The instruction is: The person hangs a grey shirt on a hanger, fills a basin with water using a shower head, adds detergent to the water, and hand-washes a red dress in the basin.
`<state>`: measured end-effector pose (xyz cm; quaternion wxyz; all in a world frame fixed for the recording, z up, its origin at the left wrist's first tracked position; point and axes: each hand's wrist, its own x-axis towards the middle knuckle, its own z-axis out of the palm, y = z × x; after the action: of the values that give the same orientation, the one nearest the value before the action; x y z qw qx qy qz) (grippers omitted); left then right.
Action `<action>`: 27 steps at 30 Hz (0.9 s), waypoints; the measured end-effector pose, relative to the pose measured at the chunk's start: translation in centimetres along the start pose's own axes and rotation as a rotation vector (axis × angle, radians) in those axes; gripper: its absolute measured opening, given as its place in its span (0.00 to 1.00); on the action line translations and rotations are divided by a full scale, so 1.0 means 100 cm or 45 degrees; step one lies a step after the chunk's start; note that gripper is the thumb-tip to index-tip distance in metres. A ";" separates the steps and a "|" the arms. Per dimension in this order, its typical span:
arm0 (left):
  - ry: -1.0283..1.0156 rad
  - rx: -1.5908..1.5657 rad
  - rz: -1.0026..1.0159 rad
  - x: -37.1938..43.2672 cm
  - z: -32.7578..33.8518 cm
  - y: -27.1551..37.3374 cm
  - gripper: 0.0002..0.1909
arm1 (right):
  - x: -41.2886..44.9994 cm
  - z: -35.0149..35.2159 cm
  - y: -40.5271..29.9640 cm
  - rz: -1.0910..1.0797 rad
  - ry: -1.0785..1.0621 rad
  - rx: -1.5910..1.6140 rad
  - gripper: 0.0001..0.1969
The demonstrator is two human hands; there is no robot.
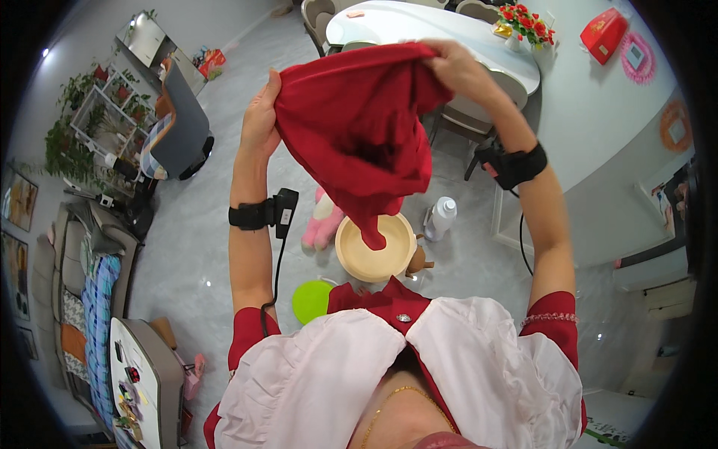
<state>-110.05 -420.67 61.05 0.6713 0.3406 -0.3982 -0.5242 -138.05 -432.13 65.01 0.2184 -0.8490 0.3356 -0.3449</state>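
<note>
A red cloth garment (359, 123) hangs stretched out in front of me, held up by its top edge. My left hand (262, 118) grips its left corner with the thumb on top. At the right corner, my right hand (457, 67) clutches a bunched part of the fabric and looks slightly blurred. The cloth sags into dark folds in the middle, and its tail dangles over a cream plastic basin (404, 247) on the floor. Whether that tail touches the basin cannot be told.
Around the basin are a pink plush toy (322, 227), a white bottle (441, 218), a brown toy (418, 261) and a green round object (311, 301). Beyond stand a white oval dining table (392, 25) and a chair (468, 120). A swivel armchair (182, 123) stands left.
</note>
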 end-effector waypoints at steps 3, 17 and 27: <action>0.088 0.086 0.021 0.001 -0.003 -0.012 0.22 | 0.008 -0.022 -0.030 -0.051 0.050 -0.032 0.13; -0.171 1.109 0.748 -0.051 0.107 -0.005 0.16 | 0.028 -0.017 -0.100 0.175 0.216 0.673 0.10; 0.043 0.117 0.226 0.004 0.093 0.002 0.13 | -0.015 -0.029 -0.125 0.289 -0.050 0.975 0.09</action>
<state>-118.20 -421.35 65.49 0.7054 0.3431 -0.4390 -0.4382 -135.73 -422.92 73.81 0.5622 -0.6700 0.2701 -0.4025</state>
